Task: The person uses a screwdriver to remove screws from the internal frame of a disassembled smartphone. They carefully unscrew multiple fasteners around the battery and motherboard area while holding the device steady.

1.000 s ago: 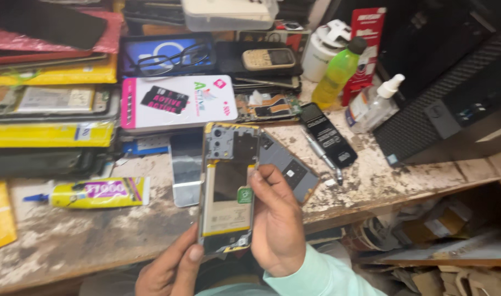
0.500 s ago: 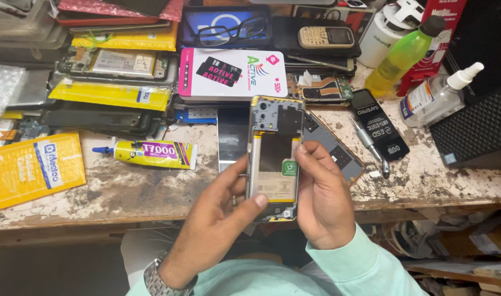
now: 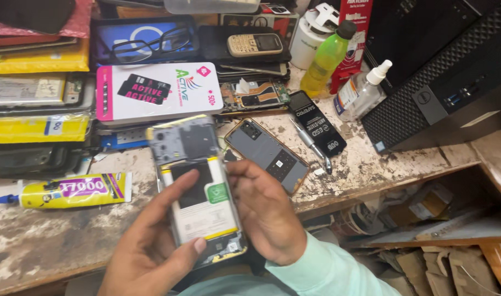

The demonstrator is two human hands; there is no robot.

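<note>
From the head camera, a back-opened smartphone with its white battery and dark metal shield plate exposed (image 3: pixel 198 186) is held face-down just above the near edge of the stained, chipped worktop (image 3: pixel 69 230), tilted so the open back faces the viewer, seemingly to keep the innards in plain sight. The left hand (image 3: pixel 152 246) cups it from below and the side, its thumb laid across the battery and a finger curled round the lower edge; the right hand (image 3: pixel 264 211) clamps the opposite long edge, fingers closed against the frame. One detached grey phone back cover with a gold rim (image 3: pixel 269 153) lies flat on the worktop just beyond the right hand. One yellow glue tube with a blue nozzle (image 3: pixel 69 190) rests toward the left edge. Toward the back stand two bottles, one green (image 3: pixel 324 60) and one clear spray bottle (image 3: pixel 360 93), near one black computer tower (image 3: pixel 442 82) at the right edge.
</note>
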